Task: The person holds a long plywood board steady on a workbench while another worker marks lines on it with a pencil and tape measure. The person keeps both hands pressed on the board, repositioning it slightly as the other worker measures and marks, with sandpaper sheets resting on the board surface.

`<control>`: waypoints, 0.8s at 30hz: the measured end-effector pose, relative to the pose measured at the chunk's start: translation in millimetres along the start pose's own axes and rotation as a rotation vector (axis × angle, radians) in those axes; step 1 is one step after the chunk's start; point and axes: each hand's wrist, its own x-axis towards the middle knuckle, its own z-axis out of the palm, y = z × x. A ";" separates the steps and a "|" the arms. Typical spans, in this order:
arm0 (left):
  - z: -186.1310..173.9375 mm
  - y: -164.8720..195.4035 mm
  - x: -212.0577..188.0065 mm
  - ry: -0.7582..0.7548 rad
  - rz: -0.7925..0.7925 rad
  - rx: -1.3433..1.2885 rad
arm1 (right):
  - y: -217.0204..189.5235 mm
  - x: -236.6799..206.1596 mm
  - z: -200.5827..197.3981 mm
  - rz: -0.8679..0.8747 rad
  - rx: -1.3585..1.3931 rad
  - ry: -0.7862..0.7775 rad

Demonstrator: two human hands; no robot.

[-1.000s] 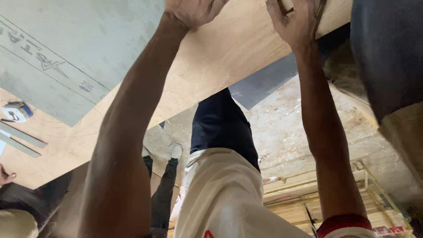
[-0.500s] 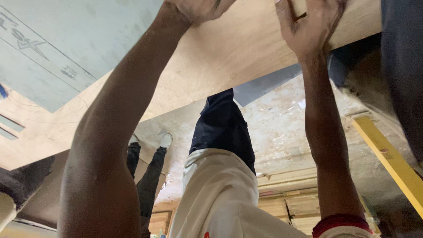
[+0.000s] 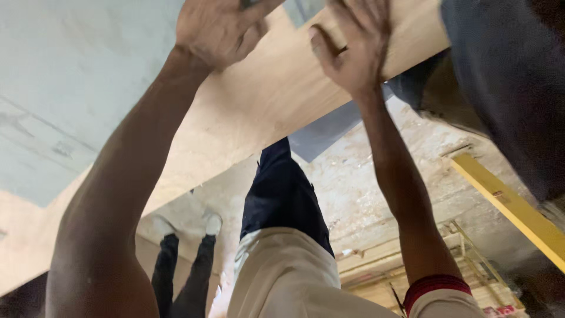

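Plywood sheet point(image 3: 259, 112), pale brown, is stretching across the upper view, with a grey-green board point(image 3: 70, 88) lying against its left part. The left hand point(image 3: 215, 29) is pressing flat on the plywood, fingers spread apart. Just right of it, the right hand point(image 3: 353, 50) is curling its fingers over the plywood's edge. Below the plywood, another person's legs point(image 3: 182, 265) are standing; a yellow bar point(image 3: 512, 206) is slanting at its right.

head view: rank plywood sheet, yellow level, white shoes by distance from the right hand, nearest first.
1. Plywood sheet: under the right hand, touching it.
2. Yellow level: lower right, on the floor.
3. White shoes: lower left, worn by another person standing beyond the sheet's edge.
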 end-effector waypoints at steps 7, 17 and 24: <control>-19.0 6.2 9.0 0.027 0.106 0.218 | -12.9 16.2 -7.0 -0.026 0.003 0.043; 15.4 -4.7 1.8 -0.035 0.009 0.109 | 8.8 10.4 4.5 -0.048 0.074 0.019; 10.2 -2.0 7.3 0.117 0.074 0.117 | 7.0 12.5 1.1 -0.029 0.019 -0.035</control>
